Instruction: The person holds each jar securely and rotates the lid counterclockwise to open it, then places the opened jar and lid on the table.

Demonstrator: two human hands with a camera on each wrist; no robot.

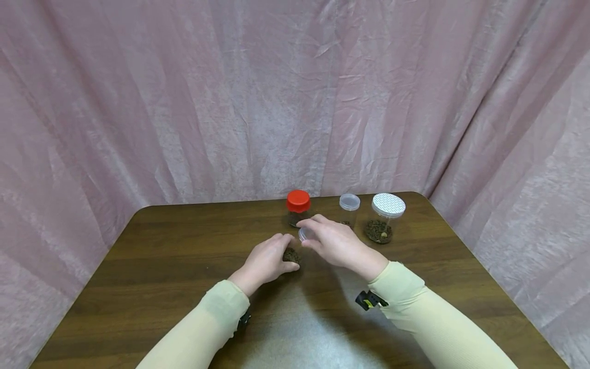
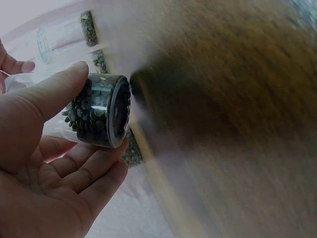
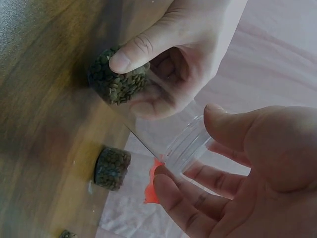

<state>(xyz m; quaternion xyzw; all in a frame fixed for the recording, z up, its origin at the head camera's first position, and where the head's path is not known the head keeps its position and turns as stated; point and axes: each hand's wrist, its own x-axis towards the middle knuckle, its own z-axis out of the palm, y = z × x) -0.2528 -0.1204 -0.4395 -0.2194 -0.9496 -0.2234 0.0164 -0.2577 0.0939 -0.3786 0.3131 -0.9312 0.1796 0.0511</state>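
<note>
Draped booth: pink curtains (image 1: 258, 102), wooden table (image 1: 161, 266)

Four jars (image 3: 121, 88), four lids (image 1: 298, 199), one table (image 1: 184, 256)

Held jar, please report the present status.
Left grip holds jar, low down; right grip on clear lid; red-lidded jar behind; nothing visibly blocking.

i see dark greenish-brown pellets (image 3: 120, 85) in my clear jar (image 2: 99, 109), a red lid (image 1: 298, 201), a white lid (image 1: 388, 204) with fine grey patterning, brown wood-grained tabletop (image 1: 184, 246), mottled pink curtain (image 1: 286, 102) and my pale yellow-green sleeves (image 1: 195, 330).
</note>
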